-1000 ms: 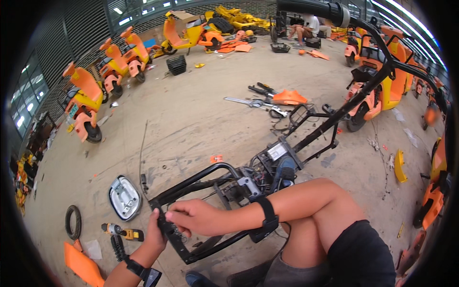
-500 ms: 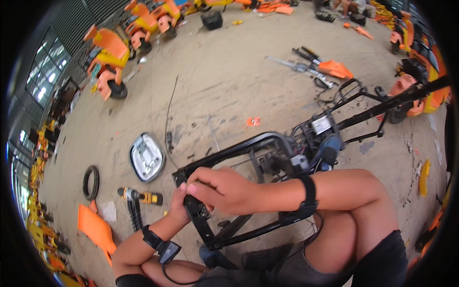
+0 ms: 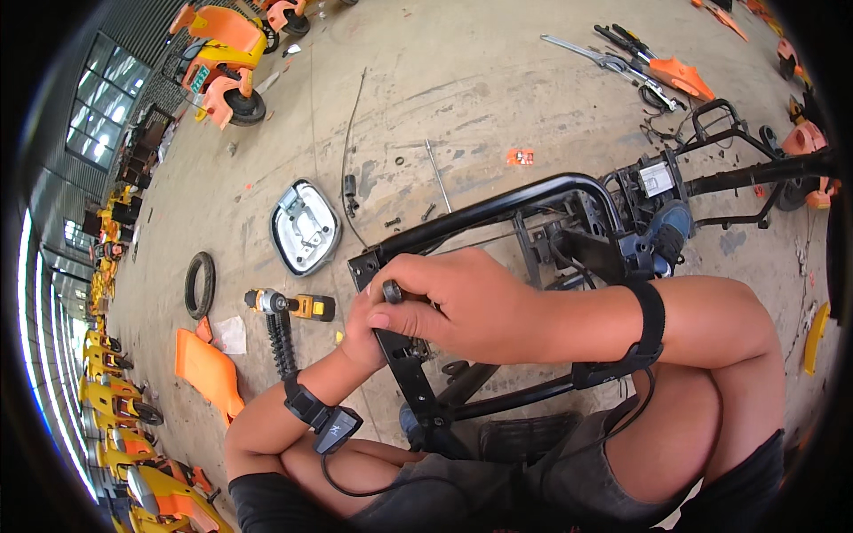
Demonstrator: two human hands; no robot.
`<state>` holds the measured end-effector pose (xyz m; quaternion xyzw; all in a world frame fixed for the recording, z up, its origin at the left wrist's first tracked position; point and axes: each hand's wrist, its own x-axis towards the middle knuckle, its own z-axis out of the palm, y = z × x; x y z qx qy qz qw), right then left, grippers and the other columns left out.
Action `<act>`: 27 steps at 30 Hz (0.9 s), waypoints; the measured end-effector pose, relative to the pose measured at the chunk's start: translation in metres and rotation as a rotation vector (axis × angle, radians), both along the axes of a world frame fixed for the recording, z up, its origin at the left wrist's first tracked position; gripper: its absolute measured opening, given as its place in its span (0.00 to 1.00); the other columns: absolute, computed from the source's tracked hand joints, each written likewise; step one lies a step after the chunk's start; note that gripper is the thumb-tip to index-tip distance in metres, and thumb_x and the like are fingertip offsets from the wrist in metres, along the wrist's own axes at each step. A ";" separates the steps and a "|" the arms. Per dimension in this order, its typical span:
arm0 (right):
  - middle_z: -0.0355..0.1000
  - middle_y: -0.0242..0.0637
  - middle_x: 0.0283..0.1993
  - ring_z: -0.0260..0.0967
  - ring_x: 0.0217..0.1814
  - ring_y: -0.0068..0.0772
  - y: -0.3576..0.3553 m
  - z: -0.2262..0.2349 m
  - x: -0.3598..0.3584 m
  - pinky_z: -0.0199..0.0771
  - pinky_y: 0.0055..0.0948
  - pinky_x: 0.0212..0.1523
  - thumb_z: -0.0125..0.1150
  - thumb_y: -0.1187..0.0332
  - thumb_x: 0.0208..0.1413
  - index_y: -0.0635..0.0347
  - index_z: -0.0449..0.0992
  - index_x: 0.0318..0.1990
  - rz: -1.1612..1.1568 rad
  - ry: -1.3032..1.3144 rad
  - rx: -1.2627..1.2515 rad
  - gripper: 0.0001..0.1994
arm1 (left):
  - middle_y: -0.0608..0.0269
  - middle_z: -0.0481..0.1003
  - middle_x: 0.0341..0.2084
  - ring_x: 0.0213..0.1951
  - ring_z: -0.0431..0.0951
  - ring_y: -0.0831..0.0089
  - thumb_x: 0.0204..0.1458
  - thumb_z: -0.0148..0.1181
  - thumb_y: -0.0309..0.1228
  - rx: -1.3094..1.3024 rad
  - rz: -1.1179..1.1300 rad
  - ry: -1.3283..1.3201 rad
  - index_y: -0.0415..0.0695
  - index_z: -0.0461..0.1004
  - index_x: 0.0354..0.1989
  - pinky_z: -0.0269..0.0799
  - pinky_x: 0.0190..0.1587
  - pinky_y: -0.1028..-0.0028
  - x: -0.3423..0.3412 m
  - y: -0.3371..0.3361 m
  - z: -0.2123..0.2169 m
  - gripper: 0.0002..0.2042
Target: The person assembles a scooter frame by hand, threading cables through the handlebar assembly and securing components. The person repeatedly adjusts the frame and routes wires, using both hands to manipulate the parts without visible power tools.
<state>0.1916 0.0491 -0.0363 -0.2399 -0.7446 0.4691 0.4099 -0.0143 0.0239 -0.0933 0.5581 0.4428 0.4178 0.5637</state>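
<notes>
The person is crouching over a stripped black scooter frame (image 3: 498,209) that is lying on the concrete floor (image 3: 480,80), with its near left corner sitting right under both hands. The right hand (image 3: 462,302) is curling over that corner, thumb and forefinger pressing together on a small dark round knob or bolt head (image 3: 392,290) at the top of the frame's end bar. The left hand (image 3: 362,333) is mostly hiding beneath the right one; its fingers are pressing against the same end bar, but whether they are gripping it or only bracing is not clear. Both wrists are wearing black straps, and a thin cable is trailing from the left one.

On the floor to the left of the frame, a yellow and black cordless power tool (image 3: 293,305) is lying beside a black coil spring shock absorber (image 3: 281,342). Just beyond them, a silver and white headlight housing (image 3: 305,226) is resting face up. Farther left, a small black tyre (image 3: 199,284) is lying flat, with an orange body panel (image 3: 209,373) nearer to the person. A thin cable (image 3: 348,133) and a metal rod (image 3: 437,173) are stretching across the floor beyond the frame. Orange and yellow scooters (image 3: 222,53) are standing at the far left.
</notes>
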 end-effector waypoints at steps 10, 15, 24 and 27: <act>0.69 0.41 0.25 0.71 0.26 0.51 -0.017 -0.005 0.008 0.70 0.43 0.25 0.56 0.49 0.63 0.57 0.73 0.33 0.108 -0.045 0.424 0.19 | 0.58 0.75 0.28 0.34 0.74 0.69 0.60 0.43 0.60 -0.474 -0.063 -0.362 0.40 0.71 0.30 0.69 0.42 0.73 0.000 0.008 -0.002 0.30; 0.69 0.36 0.25 0.71 0.25 0.45 -0.042 -0.008 0.024 0.71 0.41 0.25 0.57 0.53 0.62 0.56 0.73 0.29 0.318 -0.195 0.445 0.17 | 0.56 0.72 0.25 0.35 0.71 0.66 0.58 0.42 0.64 -0.272 -0.152 -0.299 0.41 0.68 0.25 0.63 0.44 0.70 -0.003 0.010 -0.011 0.32; 0.73 0.40 0.21 0.76 0.28 0.48 -0.045 -0.019 0.033 0.72 0.44 0.26 0.63 0.56 0.55 0.59 0.77 0.25 0.562 -0.391 0.436 0.16 | 0.63 0.62 0.23 0.31 0.70 0.64 0.59 0.42 0.63 -0.215 -0.168 -0.290 0.54 0.64 0.45 0.64 0.40 0.68 -0.001 0.009 -0.013 0.24; 0.74 0.41 0.21 0.76 0.29 0.49 -0.047 -0.033 0.030 0.73 0.45 0.27 0.65 0.57 0.51 0.59 0.79 0.23 0.568 -0.436 0.514 0.15 | 0.64 0.62 0.22 0.30 0.69 0.65 0.58 0.42 0.63 -0.206 -0.149 -0.272 0.55 0.59 0.62 0.64 0.39 0.69 0.002 0.008 -0.009 0.31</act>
